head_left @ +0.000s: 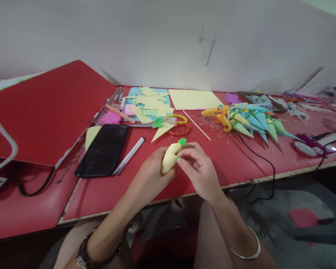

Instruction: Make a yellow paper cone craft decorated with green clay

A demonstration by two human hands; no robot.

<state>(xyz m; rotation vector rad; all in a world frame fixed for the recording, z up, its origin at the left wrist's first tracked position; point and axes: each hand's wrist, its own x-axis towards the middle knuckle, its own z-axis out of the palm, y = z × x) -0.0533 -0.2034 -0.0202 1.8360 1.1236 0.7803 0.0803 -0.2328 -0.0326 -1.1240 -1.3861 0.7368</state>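
Above the table's front edge, my left hand (154,168) is closed around a rolled yellow paper cone (169,161). A bright green piece (182,141) sticks out at its upper end. My right hand (197,164) pinches the cone's right side with thumb and fingertips, where a narrow bit of green shows by the thumb. The curled fingers partly hide that side. Just beyond my hands lie scissors (184,118) with yellow and red handles, and a pointed yellow paper piece (161,132) with a green end.
A black phone (102,151) and a white pen (130,155) lie to the left. Yellow paper scraps (151,102), a yellow sheet (194,99) and a thin stick (197,125) are behind. On the right are a yellow glue gun (222,116), its black cord (257,157) and several finished-looking paper cones (257,121).
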